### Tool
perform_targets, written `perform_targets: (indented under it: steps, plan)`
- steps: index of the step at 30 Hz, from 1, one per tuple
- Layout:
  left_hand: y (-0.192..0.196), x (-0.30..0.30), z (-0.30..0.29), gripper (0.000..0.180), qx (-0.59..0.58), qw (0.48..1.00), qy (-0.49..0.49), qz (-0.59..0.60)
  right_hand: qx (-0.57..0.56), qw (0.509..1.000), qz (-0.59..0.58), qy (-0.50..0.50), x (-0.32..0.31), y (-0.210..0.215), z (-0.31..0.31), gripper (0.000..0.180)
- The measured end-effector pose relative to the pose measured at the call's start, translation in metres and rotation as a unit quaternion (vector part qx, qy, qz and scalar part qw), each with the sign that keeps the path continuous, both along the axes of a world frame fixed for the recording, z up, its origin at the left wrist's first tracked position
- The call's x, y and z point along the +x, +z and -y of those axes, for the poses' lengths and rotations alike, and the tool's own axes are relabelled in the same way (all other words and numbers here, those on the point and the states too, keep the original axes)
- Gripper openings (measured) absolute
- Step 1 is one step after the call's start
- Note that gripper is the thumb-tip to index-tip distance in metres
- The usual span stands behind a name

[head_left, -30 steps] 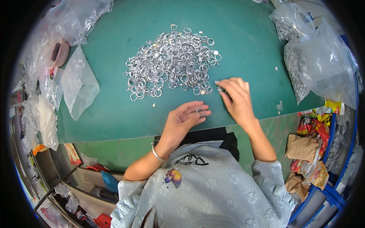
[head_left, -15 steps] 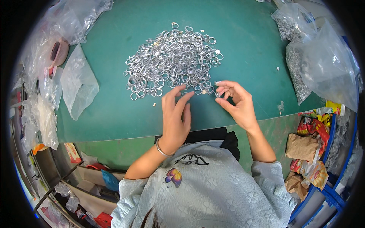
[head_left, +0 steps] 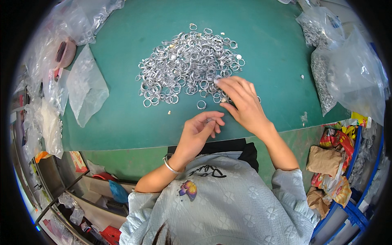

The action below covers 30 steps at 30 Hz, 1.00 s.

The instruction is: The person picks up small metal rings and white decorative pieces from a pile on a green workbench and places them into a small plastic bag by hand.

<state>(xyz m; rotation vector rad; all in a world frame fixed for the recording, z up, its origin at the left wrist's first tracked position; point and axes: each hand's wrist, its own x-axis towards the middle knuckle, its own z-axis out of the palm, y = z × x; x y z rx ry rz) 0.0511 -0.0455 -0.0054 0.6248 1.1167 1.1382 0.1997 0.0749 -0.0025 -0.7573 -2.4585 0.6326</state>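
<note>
A heap of silver rings [head_left: 192, 61] lies on the green table [head_left: 134, 126]. My left hand [head_left: 197, 134] is at the near side of the heap, its fingers curled round a small silver ring [head_left: 209, 120] that shows between thumb and forefinger. At the heap's lower right edge my right hand [head_left: 247, 106] reaches over with fingers stretched and thumb apart, the fingertips at the rings there. One loose ring [head_left: 201, 105] rests by itself between the heap and my left hand. Part of another ring [head_left: 259, 99] peeks out beside my right hand.
A flat clear plastic bag [head_left: 86, 87] and a pink basket [head_left: 66, 53] are at the left, among more bags. Bags full of rings [head_left: 322, 81] line the right edge. Below right, a blue shelf [head_left: 359, 212] holds packets and a brown paper bag [head_left: 324, 160]. Small pale scraps dot the table.
My left hand has drawn back from the heap toward me and curled round a ring. My right hand has moved left onto the heap's edge, its pinch opened.
</note>
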Motion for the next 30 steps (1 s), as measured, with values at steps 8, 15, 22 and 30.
perform_targets:
  steps: [8, 15, 22, 30]
  plan:
    - [-0.002, -0.017, -0.005, 0.025, 0.172, 0.796, 0.049, -0.578, 0.044, 0.986, 0.048, -0.153, 0.027, 0.003, -0.012, 0.042]
    - [-0.005, -0.019, -0.006, 0.024, 0.152, 0.798, 0.032, -0.582, 0.025, 0.996, 0.016, -0.090, 0.012, 0.014, 0.006, 0.033]
    - [-0.005, -0.026, 0.003, 0.027, 0.144, 0.796, 0.039, -0.587, 0.036, 0.998, -0.001, -0.045, -0.003, -0.008, 0.023, 0.023]
    - [-0.006, -0.026, 0.002, 0.026, 0.162, 0.760, 0.040, -0.628, -0.022, 0.996, 0.033, -0.076, 0.017, 0.000, 0.019, 0.015]
